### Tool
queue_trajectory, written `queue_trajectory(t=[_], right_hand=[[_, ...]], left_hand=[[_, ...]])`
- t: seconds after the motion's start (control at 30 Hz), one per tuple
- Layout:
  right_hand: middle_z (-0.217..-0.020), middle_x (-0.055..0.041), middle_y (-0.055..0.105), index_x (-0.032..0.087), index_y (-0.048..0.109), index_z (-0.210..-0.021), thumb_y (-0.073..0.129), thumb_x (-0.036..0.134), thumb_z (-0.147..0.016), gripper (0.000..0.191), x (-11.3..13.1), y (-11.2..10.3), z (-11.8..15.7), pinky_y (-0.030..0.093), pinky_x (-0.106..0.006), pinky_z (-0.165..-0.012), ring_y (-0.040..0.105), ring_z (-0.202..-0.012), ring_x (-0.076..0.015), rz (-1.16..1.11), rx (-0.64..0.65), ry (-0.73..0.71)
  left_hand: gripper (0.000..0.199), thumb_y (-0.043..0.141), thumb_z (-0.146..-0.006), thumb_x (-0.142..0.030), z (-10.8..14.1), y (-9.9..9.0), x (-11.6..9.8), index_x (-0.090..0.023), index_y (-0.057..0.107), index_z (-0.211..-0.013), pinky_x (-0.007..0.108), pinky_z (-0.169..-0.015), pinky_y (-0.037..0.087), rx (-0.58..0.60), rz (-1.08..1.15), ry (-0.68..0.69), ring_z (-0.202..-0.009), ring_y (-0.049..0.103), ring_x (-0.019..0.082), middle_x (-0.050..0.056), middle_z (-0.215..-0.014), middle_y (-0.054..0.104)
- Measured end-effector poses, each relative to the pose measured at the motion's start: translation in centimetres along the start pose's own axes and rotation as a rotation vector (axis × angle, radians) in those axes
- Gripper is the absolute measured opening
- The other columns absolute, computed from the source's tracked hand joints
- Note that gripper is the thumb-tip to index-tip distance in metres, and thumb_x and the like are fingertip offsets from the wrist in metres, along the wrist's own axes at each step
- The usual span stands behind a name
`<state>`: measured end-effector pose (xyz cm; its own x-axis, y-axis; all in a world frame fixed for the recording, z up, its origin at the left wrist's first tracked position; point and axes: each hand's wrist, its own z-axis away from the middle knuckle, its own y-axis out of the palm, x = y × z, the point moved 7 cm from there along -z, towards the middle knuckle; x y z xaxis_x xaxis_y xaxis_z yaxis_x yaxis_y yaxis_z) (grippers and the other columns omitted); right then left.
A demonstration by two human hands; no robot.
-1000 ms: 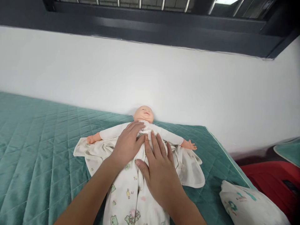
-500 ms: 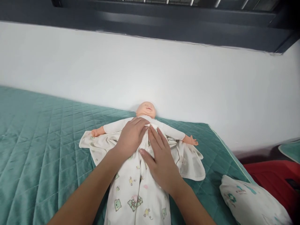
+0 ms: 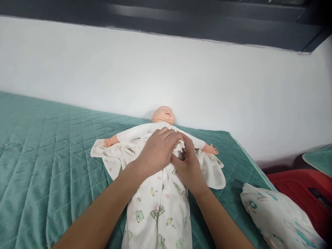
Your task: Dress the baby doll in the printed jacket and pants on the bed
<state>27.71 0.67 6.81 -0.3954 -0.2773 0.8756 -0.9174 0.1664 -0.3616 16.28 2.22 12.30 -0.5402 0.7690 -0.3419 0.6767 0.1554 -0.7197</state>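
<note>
A baby doll (image 3: 163, 115) lies on its back with both arms spread, in a white long-sleeved top. White baby pants (image 3: 166, 211) printed with green bears cover its lower body. At the waist, my right hand (image 3: 188, 164) is closed with thumb and fingers around a bunched bit of the pants' upper edge. My left hand (image 3: 160, 148) lies across the doll's belly, its fingers bent toward the same bunched cloth and touching my right hand. Its fingertips are partly hidden. An opened white garment (image 3: 215, 174) spreads out beneath the doll's arms.
The doll rests on a green quilted bedspread (image 3: 52, 155), its head close to a white wall (image 3: 129, 69). At the lower right are a white printed cloth bundle (image 3: 280, 214) and a red object (image 3: 298, 183). A dark frame (image 3: 166, 20) runs above.
My hands have gone from lying fairly flat on the doll's front to curling together at the waist, slightly rightward. Cloth there is now bunched up between them. The view has tipped down a little.
</note>
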Motion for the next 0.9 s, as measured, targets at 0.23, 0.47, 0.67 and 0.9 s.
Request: queue_trajectory(t=[0.23,0.47,0.67,0.9], right_hand=[[-0.117,-0.0057,0.056,0.022,0.064,-0.089,0.067,0.025,-0.079,0.011,1.0,-1.1,0.6,0.045,-0.027,-0.057,0.057,-0.090,-0.0182,0.155,-0.183,-0.120],[-0.081,0.0008,0.060,0.022,0.056,-0.073,0.066,0.024,-0.076,0.010,1.3,-1.1,0.9,0.043,-0.030,-0.069,0.057,-0.077,-0.0174,0.301,-0.139,-0.268],[-0.077,0.0006,0.065,0.023,0.060,-0.078,0.062,0.028,-0.072,0.008,-0.5,-1.4,0.5,0.042,-0.032,-0.073,0.058,-0.075,-0.0200,0.357,-0.064,-0.221],[-0.086,-0.0041,0.066,0.022,0.059,-0.083,0.058,0.031,-0.073,0.013,-0.8,-1.9,0.8,0.042,-0.035,-0.077,0.059,-0.084,-0.0241,0.439,-0.045,-0.301]], left_hand=[[0.027,0.034,-0.101,-0.021,0.5,0.5,0.3,-0.020,0.060,-0.108,0.038,-0.082,0.040,0.043,-0.103,-0.028,-0.087,0.059,0.022,0.005,-0.095,0.071],[0.035,0.040,-0.102,-0.038,3.0,-0.5,2.6,-0.019,0.063,-0.083,0.036,-0.082,0.038,-0.117,-0.134,-0.185,-0.077,0.061,0.018,0.002,-0.078,0.070],[0.042,0.037,-0.102,-0.040,10.0,-2.4,4.9,-0.019,0.060,-0.074,0.036,-0.081,0.038,-0.200,-0.152,-0.441,-0.076,0.060,0.019,0.003,-0.073,0.066],[0.025,0.049,-0.096,-0.036,17.1,-2.6,2.1,-0.020,0.064,-0.108,0.040,-0.093,0.043,-0.176,-0.026,-0.614,-0.097,0.064,0.023,0.005,-0.101,0.072]])
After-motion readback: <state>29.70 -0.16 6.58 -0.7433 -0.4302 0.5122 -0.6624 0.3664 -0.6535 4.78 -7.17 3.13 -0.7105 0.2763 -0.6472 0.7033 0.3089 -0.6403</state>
